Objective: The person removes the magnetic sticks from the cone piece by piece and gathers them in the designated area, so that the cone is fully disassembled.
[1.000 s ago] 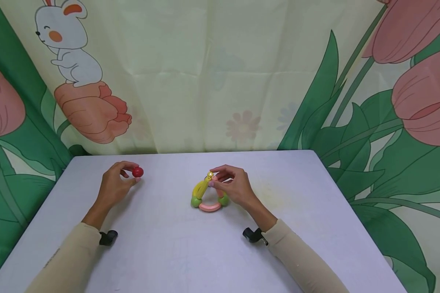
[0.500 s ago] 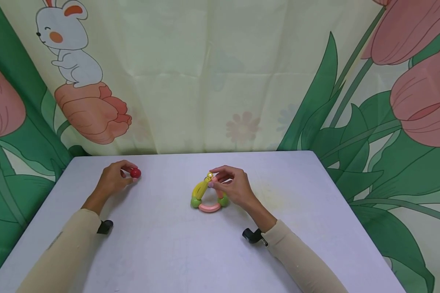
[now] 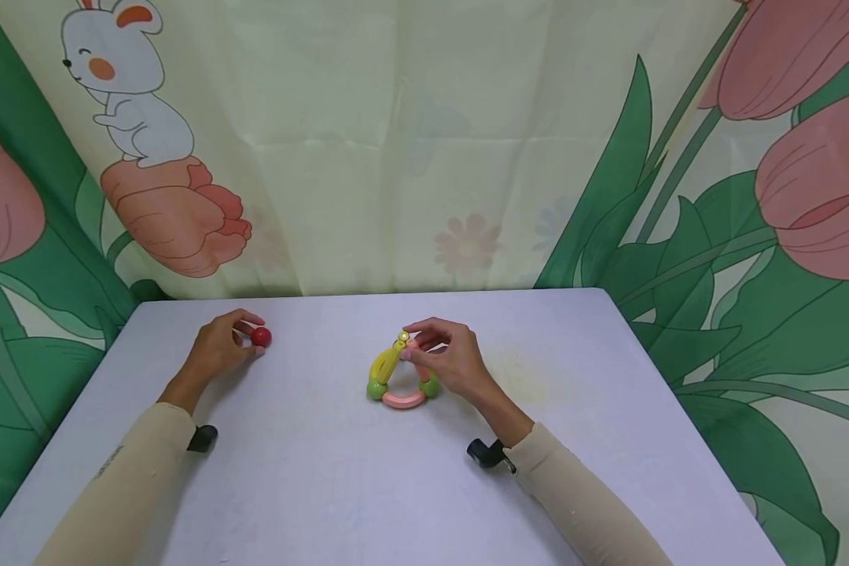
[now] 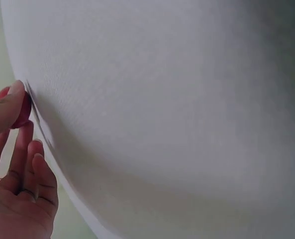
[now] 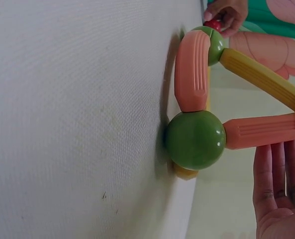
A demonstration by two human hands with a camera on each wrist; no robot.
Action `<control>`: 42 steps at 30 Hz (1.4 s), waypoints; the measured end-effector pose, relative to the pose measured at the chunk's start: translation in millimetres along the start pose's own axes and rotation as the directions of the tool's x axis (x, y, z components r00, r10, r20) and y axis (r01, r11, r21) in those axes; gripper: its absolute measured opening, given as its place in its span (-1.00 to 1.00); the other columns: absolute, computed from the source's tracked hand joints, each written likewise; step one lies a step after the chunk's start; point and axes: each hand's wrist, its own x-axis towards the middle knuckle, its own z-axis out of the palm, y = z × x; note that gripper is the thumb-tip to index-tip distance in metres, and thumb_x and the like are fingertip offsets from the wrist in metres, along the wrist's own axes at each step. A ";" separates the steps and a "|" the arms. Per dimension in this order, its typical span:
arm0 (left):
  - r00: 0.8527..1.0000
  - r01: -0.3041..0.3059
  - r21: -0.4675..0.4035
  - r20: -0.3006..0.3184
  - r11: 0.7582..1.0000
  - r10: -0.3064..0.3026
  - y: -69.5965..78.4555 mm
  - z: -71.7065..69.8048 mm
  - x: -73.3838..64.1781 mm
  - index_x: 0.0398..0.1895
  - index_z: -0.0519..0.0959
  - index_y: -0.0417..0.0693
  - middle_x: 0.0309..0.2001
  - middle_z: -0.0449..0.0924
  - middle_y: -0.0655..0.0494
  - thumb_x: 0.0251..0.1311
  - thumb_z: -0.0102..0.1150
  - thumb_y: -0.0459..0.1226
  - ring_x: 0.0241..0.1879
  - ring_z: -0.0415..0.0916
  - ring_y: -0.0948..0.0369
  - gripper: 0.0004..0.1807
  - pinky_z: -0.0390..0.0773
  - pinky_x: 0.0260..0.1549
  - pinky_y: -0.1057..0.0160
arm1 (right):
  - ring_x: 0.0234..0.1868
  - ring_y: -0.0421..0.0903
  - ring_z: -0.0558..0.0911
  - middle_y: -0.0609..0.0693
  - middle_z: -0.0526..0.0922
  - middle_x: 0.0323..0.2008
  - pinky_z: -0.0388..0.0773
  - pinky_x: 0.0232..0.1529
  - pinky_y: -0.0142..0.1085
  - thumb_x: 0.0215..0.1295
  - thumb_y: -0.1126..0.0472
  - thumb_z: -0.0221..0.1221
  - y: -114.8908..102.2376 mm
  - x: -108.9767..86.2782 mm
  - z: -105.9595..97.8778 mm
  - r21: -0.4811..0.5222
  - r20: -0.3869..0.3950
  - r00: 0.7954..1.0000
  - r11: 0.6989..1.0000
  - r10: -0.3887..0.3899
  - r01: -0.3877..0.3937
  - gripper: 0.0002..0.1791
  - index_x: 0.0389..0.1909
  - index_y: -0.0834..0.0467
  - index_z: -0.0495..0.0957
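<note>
At the table's back left, my left hand (image 3: 215, 347) pinches a small red ball (image 3: 261, 336) between thumb and fingertips, close over the surface. In the left wrist view the thumb covers part of the ball (image 4: 26, 107). Near the middle stands a toy frame of ribbed rods joined by green balls (image 5: 196, 139). A curved pink rod (image 3: 404, 401) lies along its base, while yellow rods (image 3: 384, 367) and a pink rod (image 5: 261, 130) slant up to meet at the top. My right hand (image 3: 455, 358) pinches the frame there, its fingers partly hiding the joint.
The white table (image 3: 339, 487) ends at a back edge against a printed curtain (image 3: 339, 157) with a rabbit and tulips. A black camera (image 3: 203, 438) sits on the left wrist and another black camera (image 3: 486, 453) on the right.
My left hand has shifted slightly left and down with the red ball, mostly in the first half second. The right hand keeps its hold and the frame stays in place.
</note>
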 end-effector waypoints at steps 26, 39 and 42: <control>1.000 0.004 -0.003 0.016 1.000 -0.004 -4.7 -0.5 0.2 0.31 0.49 -0.18 0.16 0.54 -0.35 0.25 0.50 -0.32 0.10 0.42 -0.21 -0.41 0.62 0.03 -0.11 | -0.23 0.00 0.77 0.09 0.79 -0.25 0.74 -0.14 -0.30 0.13 0.17 0.60 2.1 1.7 -0.4 0.010 0.004 1.000 1.000 -0.007 0.007 -0.60 0.02 0.00 0.80; 0.994 -0.066 0.084 -0.076 0.994 0.072 7.7 -7.4 -6.2 0.40 0.48 -0.08 0.28 0.41 -0.39 0.14 0.59 -0.28 0.32 0.20 -0.34 -0.26 0.54 0.12 -0.38 | -0.22 0.00 0.77 0.08 0.78 -0.25 0.73 -0.14 -0.32 0.15 0.17 0.59 2.7 2.0 0.4 0.003 -0.001 1.000 1.000 0.000 0.000 -0.61 0.02 0.01 0.80; 0.979 -0.147 0.080 -0.132 0.986 0.157 28.9 -8.3 -14.8 0.40 0.51 -0.07 0.31 0.39 -0.39 0.09 0.62 -0.28 0.39 0.10 -0.36 -0.24 0.43 0.17 -0.43 | -0.21 0.01 0.77 0.09 0.78 -0.25 0.73 -0.14 -0.33 0.15 0.17 0.59 2.0 2.2 0.0 -0.003 -0.001 1.000 1.000 -0.003 0.003 -0.61 0.02 0.01 0.80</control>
